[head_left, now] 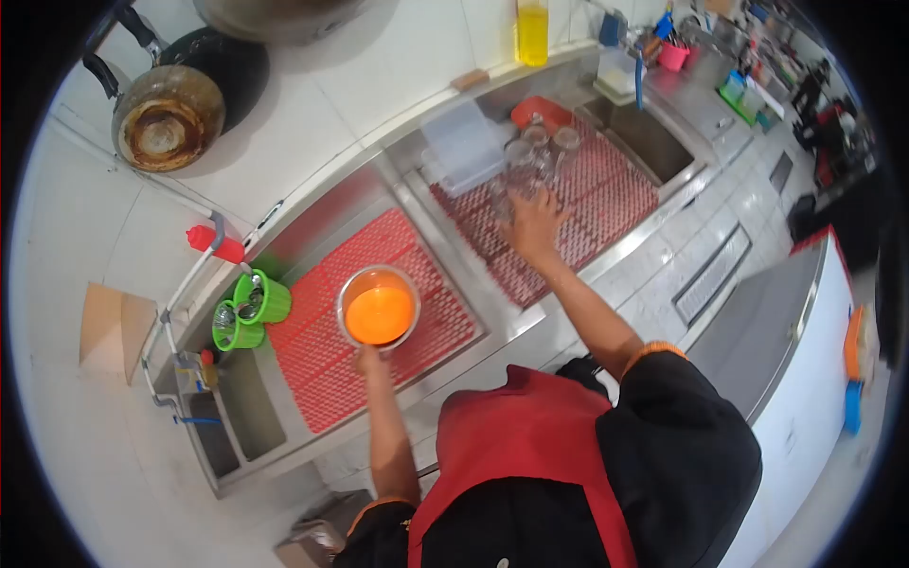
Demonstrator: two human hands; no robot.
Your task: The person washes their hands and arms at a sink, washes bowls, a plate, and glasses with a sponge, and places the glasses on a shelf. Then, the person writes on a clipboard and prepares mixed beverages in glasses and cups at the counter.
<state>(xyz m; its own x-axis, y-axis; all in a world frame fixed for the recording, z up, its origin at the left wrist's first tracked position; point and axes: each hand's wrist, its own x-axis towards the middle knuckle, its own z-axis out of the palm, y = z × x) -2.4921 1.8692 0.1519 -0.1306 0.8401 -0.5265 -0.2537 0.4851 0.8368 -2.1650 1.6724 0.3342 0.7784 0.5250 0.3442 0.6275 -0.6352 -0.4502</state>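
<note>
My left hand (pixel 368 359) grips the near rim of a round metal bowl (pixel 415 301) over the red mat (pixel 312 312) on the left. Something bright orange and round lies inside the bowl; whether it is a smaller bowl or a liquid I cannot tell. My right hand (pixel 538 227) reaches over the second red mat (pixel 606 185), its fingers apart beside clear drinking glasses (pixel 521 156). I cannot tell whether the fingertips touch the nearest glass. A clear plastic container (pixel 464 142) and a red-orange tray (pixel 542 112) are behind the glasses.
Two green baskets (pixel 270 298) with cutlery stand left, near a red squeeze bottle (pixel 216 243). A bottle of yellow liquid (pixel 532 36) stands on the back ledge. Pans (pixel 169 118) hang on the wall. Sink basins (pixel 644 137) lie at both ends; a steel-topped counter (pixel 767 322) is at right.
</note>
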